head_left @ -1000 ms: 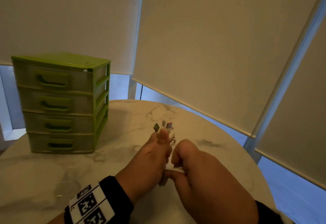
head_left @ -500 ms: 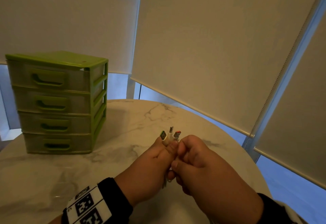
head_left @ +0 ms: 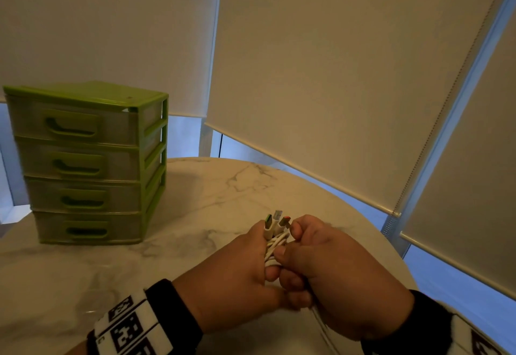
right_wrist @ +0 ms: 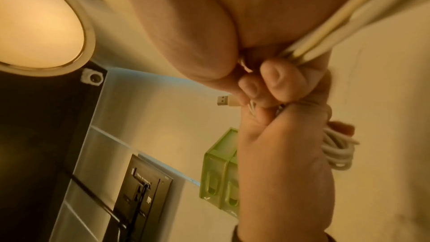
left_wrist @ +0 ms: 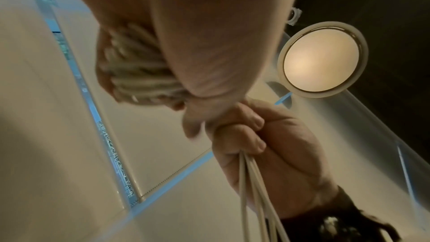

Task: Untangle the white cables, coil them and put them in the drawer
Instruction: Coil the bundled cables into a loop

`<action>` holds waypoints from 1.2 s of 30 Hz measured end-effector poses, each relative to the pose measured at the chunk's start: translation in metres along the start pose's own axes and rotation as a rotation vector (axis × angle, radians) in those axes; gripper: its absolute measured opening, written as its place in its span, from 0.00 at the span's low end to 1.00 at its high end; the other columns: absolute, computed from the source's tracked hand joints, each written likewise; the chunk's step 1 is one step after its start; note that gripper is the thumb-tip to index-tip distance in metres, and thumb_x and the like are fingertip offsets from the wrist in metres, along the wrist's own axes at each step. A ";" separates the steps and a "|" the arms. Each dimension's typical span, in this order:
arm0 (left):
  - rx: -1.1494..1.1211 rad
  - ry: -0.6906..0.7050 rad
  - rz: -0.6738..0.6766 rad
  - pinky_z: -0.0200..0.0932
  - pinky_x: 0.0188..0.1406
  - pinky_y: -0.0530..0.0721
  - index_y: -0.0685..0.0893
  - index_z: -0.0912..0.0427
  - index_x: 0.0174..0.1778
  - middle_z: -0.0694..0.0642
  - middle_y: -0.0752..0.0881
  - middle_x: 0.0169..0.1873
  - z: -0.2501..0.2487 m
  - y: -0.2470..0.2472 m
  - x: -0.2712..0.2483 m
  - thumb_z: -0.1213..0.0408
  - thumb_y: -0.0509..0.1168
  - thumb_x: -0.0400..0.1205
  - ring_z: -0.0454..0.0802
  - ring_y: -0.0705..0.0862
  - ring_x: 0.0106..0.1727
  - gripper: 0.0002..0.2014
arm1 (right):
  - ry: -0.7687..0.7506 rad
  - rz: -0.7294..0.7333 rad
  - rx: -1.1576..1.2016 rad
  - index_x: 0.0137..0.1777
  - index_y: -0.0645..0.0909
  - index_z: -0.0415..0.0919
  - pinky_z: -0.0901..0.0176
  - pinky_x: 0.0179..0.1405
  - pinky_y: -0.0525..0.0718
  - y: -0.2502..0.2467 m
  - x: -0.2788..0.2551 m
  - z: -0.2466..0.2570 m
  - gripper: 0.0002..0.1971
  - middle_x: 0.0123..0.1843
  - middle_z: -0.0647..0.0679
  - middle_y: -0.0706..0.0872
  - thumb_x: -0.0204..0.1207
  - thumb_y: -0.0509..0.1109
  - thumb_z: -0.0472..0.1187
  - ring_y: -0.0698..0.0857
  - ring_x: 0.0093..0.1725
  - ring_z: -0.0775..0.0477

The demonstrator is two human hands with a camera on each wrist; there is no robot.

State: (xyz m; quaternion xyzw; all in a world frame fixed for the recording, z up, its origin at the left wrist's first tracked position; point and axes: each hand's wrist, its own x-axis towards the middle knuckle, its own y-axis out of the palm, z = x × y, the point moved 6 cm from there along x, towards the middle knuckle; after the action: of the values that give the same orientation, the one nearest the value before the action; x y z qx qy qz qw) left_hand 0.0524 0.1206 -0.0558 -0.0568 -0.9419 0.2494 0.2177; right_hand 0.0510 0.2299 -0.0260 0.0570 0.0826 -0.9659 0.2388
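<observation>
In the head view, the left hand (head_left: 237, 268) gripped a bundle of white cables (head_left: 275, 245), its fingers curled round the wraps, with three plug ends (head_left: 276, 219) sticking up above the thumb. The right hand (head_left: 335, 276) pressed close against it, fingers closed on the trailing strands. A second before, the two hands had stood slightly apart and the right was lower — now they met knuckle to knuckle, which I judged to mean another turn had just been laid on the coil. The green drawer unit (head_left: 86, 164) stood well apart to the left on the marble surface (head_left: 223, 195), all four drawers closed.

The left wrist view showed the wound coil (left_wrist: 137, 65) held inside the left hand's curled fingers, and the right hand (left_wrist: 263, 146) below it clasping several loose strands (left_wrist: 253, 190) that ran out of frame.

From the right wrist, the same strands (right_wrist: 349, 16) passed taut through the right hand's fist, one USB plug (right_wrist: 224, 101) poked out sideways, and finished loops (right_wrist: 337, 152) hung beyond the left hand (right_wrist: 279, 154). Coiling looked well along — loose length remained, and no drawer was yet open.
</observation>
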 end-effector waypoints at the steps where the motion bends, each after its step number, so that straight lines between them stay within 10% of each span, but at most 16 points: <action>1: 0.118 0.017 -0.027 0.53 0.50 0.87 0.75 0.42 0.58 0.48 0.88 0.45 0.001 -0.001 0.001 0.55 0.68 0.72 0.46 0.88 0.48 0.18 | 0.008 0.013 0.003 0.44 0.70 0.41 0.59 0.22 0.68 0.001 0.000 -0.001 0.09 0.34 0.32 0.83 0.79 0.65 0.28 0.72 0.22 0.49; 9: 0.274 -0.203 -0.278 0.50 0.50 0.82 0.79 0.48 0.47 0.48 0.86 0.45 0.026 -0.040 -0.001 0.53 0.61 0.82 0.47 0.84 0.46 0.05 | -0.025 -0.014 -0.542 0.49 0.73 0.48 0.57 0.28 0.82 0.000 -0.017 0.005 0.07 0.31 0.48 0.85 0.79 0.70 0.40 0.83 0.25 0.51; 14: -0.092 -0.271 -0.048 0.50 0.33 0.83 0.82 0.54 0.40 0.50 0.87 0.30 0.022 -0.026 -0.001 0.53 0.67 0.79 0.48 0.83 0.29 0.09 | -0.185 -0.276 -0.708 0.42 0.77 0.55 0.61 0.33 0.75 -0.021 -0.016 0.010 0.06 0.33 0.51 0.85 0.81 0.66 0.46 0.80 0.30 0.57; 19: -0.520 -0.272 -0.085 0.50 0.30 0.81 0.83 0.57 0.48 0.61 0.91 0.39 0.003 -0.017 -0.002 0.54 0.68 0.82 0.54 0.83 0.28 0.09 | -0.250 -0.350 -0.582 0.40 0.79 0.52 0.55 0.31 0.77 -0.028 0.001 0.017 0.07 0.33 0.49 0.85 0.81 0.67 0.45 0.80 0.30 0.52; 26: -0.905 -0.273 -0.075 0.46 0.27 0.79 0.83 0.67 0.58 0.67 0.90 0.47 0.002 -0.003 -0.002 0.33 0.59 0.72 0.53 0.78 0.26 0.37 | -0.257 -0.289 -0.307 0.44 0.79 0.37 0.66 0.20 0.74 -0.017 0.009 0.023 0.05 0.17 0.57 0.82 0.82 0.66 0.35 0.79 0.16 0.63; 33: -1.050 -0.321 -0.262 0.45 0.28 0.78 0.83 0.68 0.51 0.65 0.81 0.37 0.011 -0.004 -0.001 0.51 0.67 0.76 0.53 0.81 0.33 0.21 | -0.355 -0.274 -0.450 0.41 0.84 0.49 0.68 0.25 0.77 0.001 0.012 0.021 0.07 0.28 0.53 0.86 0.80 0.69 0.40 0.82 0.23 0.62; 36: -1.152 -0.364 -0.322 0.48 0.36 0.81 0.85 0.67 0.50 0.67 0.83 0.43 0.019 -0.003 0.001 0.55 0.67 0.78 0.57 0.83 0.39 0.16 | -0.400 -0.189 -0.629 0.57 0.80 0.68 0.80 0.39 0.76 0.011 0.010 0.017 0.17 0.53 0.60 0.80 0.81 0.66 0.40 0.82 0.39 0.62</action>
State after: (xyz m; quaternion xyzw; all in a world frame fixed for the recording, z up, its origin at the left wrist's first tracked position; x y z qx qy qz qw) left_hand 0.0430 0.1095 -0.0681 0.0209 -0.9439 -0.3289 0.0229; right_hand 0.0464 0.2129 -0.0125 -0.2165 0.3317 -0.9031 0.1660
